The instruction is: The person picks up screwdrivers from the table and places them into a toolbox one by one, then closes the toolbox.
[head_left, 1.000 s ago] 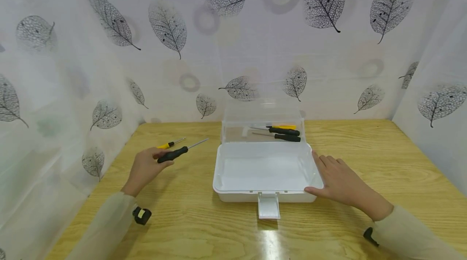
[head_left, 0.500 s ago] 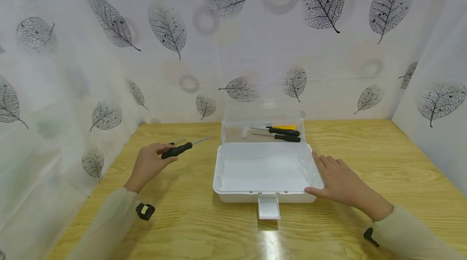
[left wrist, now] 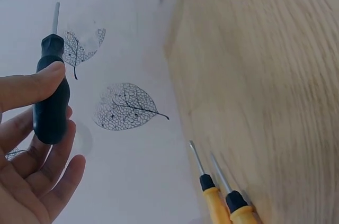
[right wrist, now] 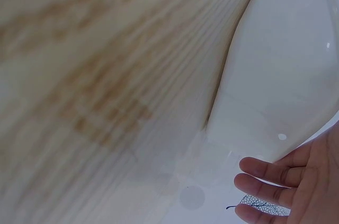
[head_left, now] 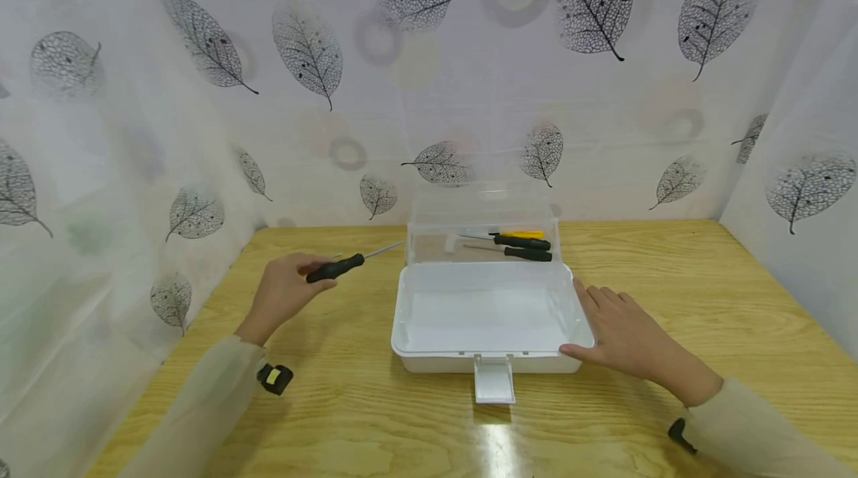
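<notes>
The black screwdriver [head_left: 337, 267] is in the left grip [head_left: 281, 290], to the left of the white box [head_left: 439, 363]. The thumb lies across the handle below its neck, and fingers support it from the other side. The shaft is outside the grip and points to the right and away from the person. In the left wrist view, two yellow-handled screwdrivers [left wrist: 215, 204] lie side by side, apart from this grip. The white box stands on the worktop [head_left: 335, 418] with its clear lid [head_left: 482, 204] open. The right grip [head_left: 620, 333] is released: its fingers rest straight along the side wall and the thumb touches the front corner. Toward the back, two black-handled screwdrivers [head_left: 528, 255] and one yellow screwdriver [head_left: 526, 234] are visible by the lid; whether inside it or behind, I cannot tell.
</notes>
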Demonstrator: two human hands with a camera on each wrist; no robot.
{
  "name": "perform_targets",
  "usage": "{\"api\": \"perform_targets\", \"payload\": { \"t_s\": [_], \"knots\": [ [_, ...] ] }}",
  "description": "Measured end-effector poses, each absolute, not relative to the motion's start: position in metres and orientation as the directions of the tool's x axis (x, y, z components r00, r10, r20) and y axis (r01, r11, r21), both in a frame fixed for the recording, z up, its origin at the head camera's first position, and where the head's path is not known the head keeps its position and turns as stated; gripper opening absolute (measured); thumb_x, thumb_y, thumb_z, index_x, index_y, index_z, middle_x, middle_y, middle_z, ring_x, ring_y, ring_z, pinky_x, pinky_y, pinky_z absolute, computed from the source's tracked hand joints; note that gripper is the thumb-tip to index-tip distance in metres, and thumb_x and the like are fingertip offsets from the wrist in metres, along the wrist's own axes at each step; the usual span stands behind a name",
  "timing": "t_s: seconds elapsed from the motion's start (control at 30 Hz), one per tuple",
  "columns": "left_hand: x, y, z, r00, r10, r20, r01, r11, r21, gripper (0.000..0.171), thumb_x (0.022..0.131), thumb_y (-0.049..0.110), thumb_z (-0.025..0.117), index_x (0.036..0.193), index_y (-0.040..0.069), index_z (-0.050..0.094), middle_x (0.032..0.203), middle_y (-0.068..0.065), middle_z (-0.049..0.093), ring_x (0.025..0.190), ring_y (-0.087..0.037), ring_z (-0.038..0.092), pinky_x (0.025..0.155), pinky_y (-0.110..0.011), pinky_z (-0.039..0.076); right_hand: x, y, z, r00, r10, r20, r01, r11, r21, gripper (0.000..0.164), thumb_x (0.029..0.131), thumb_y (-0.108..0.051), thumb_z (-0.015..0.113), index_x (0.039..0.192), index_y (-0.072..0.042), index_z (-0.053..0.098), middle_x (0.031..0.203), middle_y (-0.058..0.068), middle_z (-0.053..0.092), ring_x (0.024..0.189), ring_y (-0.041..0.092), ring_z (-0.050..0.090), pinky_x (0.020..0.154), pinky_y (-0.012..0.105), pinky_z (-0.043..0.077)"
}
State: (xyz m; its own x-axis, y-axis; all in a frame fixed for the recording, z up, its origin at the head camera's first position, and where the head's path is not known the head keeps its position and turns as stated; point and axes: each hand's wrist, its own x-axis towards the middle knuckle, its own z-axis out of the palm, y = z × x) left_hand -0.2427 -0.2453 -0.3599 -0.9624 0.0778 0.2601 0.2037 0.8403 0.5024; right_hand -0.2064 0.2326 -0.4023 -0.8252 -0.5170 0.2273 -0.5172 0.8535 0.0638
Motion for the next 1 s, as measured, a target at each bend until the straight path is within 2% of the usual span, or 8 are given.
{"api": "perform_targets", "payload": {
  "t_s": [0.2, 0.43, 0.7, 1.0],
  "knots": [
    [-0.246, -0.238, -0.356, -0.959, 0.098, 0.267, 0.227, 0.830, 0.510, 0.032, 0.078, 0.021, 0.076, 0.108, 0.009, 0.071, 0.099, -0.012, 0.071, 0.091, -0.029, 0.064, 0.080, -0.047, 0.051, -0.207, 0.234, -0.403, -0.824, -0.516, 0.233, -0.516, 0.854, 0.065, 0.101, 0.075, -0.066, 0.060, 0.134, 0.013, 0.038, 0.112, 0.024, 0.060, 0.102, 0.035, 0.057, 0.081, 0.049, 0.047],
    [-0.251, -0.231, -0.354, -0.953, 0.120, 0.280, 0.256, 0.813, 0.523, 0.032, 0.077, 0.023, 0.077, 0.107, 0.010, 0.072, 0.097, -0.009, 0.072, 0.082, -0.022, 0.064, 0.072, -0.038, 0.050, -0.207, 0.234, -0.405, -0.825, -0.516, 0.231, -0.517, 0.854, 0.062, 0.101, 0.075, -0.067, 0.060, 0.134, 0.013, 0.038, 0.110, 0.024, 0.060, 0.101, 0.035, 0.058, 0.081, 0.049, 0.047],
    [-0.256, -0.217, -0.349, -0.954, 0.135, 0.267, 0.259, 0.818, 0.514, 0.031, 0.076, 0.024, 0.078, 0.104, 0.011, 0.073, 0.104, -0.011, 0.070, 0.093, -0.028, 0.064, 0.081, -0.044, 0.052, -0.206, 0.234, -0.406, -0.830, -0.511, 0.221, -0.513, 0.857, 0.055, 0.102, 0.076, -0.067, 0.059, 0.135, 0.013, 0.037, 0.113, 0.025, 0.059, 0.103, 0.035, 0.057, 0.082, 0.050, 0.047],
    [-0.262, -0.202, -0.340, -0.962, 0.151, 0.226, 0.250, 0.819, 0.516, 0.031, 0.078, 0.024, 0.077, 0.106, 0.012, 0.072, 0.107, -0.009, 0.070, 0.098, -0.029, 0.064, 0.085, -0.046, 0.051, -0.207, 0.234, -0.404, -0.836, -0.507, 0.211, -0.507, 0.860, 0.058, 0.101, 0.077, -0.067, 0.058, 0.135, 0.013, 0.037, 0.113, 0.025, 0.060, 0.103, 0.036, 0.057, 0.083, 0.050, 0.047]
  ]
}}
